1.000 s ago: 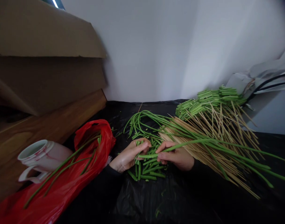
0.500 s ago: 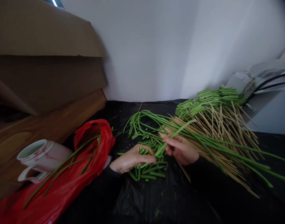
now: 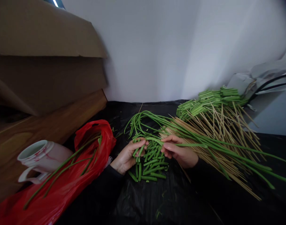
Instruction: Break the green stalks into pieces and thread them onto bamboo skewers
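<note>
My left hand (image 3: pixel 126 157) is closed around several short cut pieces of garlic scape (image 3: pixel 141 151). Between the thumb and fingers of my right hand (image 3: pixel 182 153) is pinched a long garlic scape (image 3: pixel 192 145), whose one end reaches toward my left fingertips. Whether the left fingers also grip that end I cannot tell. Beneath both hands lies a pile of cut green pieces (image 3: pixel 154 170) on black plastic sheeting (image 3: pixel 175 200). A bundle of uncut scapes (image 3: pixel 227 144) curves behind my hands and stretches off to the right.
Loose bamboo skewers (image 3: pixel 232 175) lie under the long scapes. Skewered scape pieces (image 3: pixel 210 99) are stacked near the wall (image 3: pixel 152 53). On the left are a red plastic bag (image 3: pixel 86 175) holding stems, a white mug (image 3: pixel 49 156) and a cardboard box (image 3: pixel 49 72).
My left hand has drawn back and turned, showing the pieces in its grip. The scape in my right hand has swung from pointing up to lying nearly level, extending right.
</note>
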`<state>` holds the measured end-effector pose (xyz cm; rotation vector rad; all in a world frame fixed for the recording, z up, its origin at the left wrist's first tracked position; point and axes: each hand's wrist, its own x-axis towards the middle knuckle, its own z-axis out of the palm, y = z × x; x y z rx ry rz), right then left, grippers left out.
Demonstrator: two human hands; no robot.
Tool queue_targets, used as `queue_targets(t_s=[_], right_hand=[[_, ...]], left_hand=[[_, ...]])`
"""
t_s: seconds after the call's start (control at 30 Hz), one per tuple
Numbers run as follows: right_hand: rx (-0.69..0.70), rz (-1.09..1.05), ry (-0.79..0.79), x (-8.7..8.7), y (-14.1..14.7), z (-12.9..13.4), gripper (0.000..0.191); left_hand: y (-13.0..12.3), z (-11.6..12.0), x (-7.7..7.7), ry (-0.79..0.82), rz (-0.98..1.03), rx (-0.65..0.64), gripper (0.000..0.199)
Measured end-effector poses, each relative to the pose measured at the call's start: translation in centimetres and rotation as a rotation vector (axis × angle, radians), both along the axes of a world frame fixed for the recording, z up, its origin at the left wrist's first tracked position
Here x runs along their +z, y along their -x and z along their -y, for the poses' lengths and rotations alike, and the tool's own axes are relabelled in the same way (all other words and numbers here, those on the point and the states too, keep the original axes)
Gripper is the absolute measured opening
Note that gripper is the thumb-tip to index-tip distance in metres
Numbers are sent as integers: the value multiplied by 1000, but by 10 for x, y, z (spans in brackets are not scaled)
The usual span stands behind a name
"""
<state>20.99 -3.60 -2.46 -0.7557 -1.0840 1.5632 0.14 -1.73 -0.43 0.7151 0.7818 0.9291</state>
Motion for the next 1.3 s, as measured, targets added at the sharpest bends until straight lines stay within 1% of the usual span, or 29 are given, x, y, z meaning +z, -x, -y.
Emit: queue_targets(t_s=[0.13, 0.2, 0.33, 0.5, 0.57, 0.67, 0.7, 0.77, 0.93, 1.0, 1.07, 1.17, 1.3], right_hand=[[-7, 42, -70, -2, 3, 2, 24], [-2, 110, -104, -2, 5, 5, 23], [68, 225, -119, 0, 11, 12, 23], [23, 189, -129, -1, 9, 7, 23], [14, 169, -116, -2, 6, 4, 23], [0, 136, -85, -2, 1, 1, 24], [-10, 125, -71, -1, 0, 1, 24], [-36, 95, -35, 0, -1, 0, 26], [-80, 1, 83, 4, -3, -2, 32], [-93, -18, 115, 5, -4, -3, 33], [-106, -32, 139, 6, -6, -4, 35], [-127, -50, 160, 5, -7, -5, 37], [-108, -26, 148, 4, -7, -4, 35]], left_hand=[[0, -2, -2, 18, 60, 47, 27], [0, -3, -2, -3, 63, 61, 28], [-2, -3, -1, -54, 55, 94, 31], [-4, -4, -2, -62, 39, 108, 32], [-1, -8, -1, -61, 82, 122, 29], [10, -16, 3, -43, 197, 181, 25], [14, -18, 4, -50, 208, 197, 24], [18, -20, 5, -106, 149, 207, 22], [10, -11, 2, -385, -258, 191, 19], [6, -7, 0, -465, -373, 158, 22], [3, -5, -2, -512, -430, 106, 27], [4, -5, -4, -548, -434, 57, 28], [6, -7, -5, -567, -479, 149, 32]])
